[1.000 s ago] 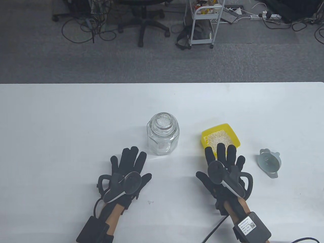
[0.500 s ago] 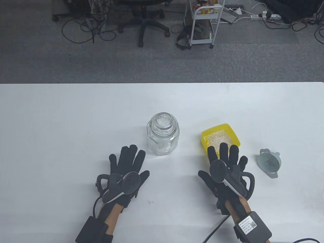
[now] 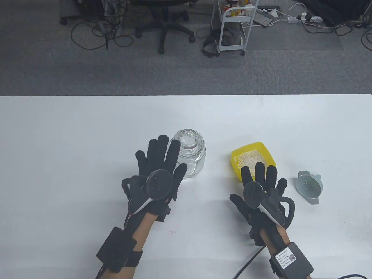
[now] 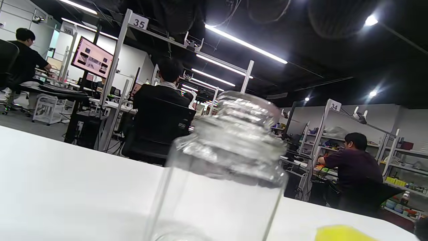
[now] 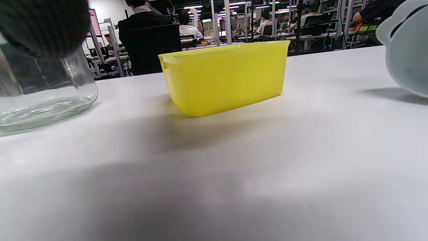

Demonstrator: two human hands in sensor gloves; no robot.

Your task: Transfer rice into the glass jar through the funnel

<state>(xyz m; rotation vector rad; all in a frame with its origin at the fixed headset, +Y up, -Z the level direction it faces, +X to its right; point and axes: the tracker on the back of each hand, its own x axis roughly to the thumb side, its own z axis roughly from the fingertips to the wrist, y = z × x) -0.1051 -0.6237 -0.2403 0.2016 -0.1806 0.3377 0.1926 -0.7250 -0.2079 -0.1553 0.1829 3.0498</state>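
Note:
A clear glass jar with a glass stopper lid stands mid-table; it fills the left wrist view and shows at the left of the right wrist view. A yellow tub holds rice; it also shows in the right wrist view. A grey funnel lies to its right, seen at the edge of the right wrist view. My left hand is open, fingers spread, over the jar's left side. My right hand is open, fingers over the tub's near edge.
The white table has its far edge at mid-frame. Beyond it are an office chair, a white cart and floor cables.
My left hand has moved forward and to the right, from the table near the jar's base up over the jar's left side. My right hand has drifted slightly to the right.

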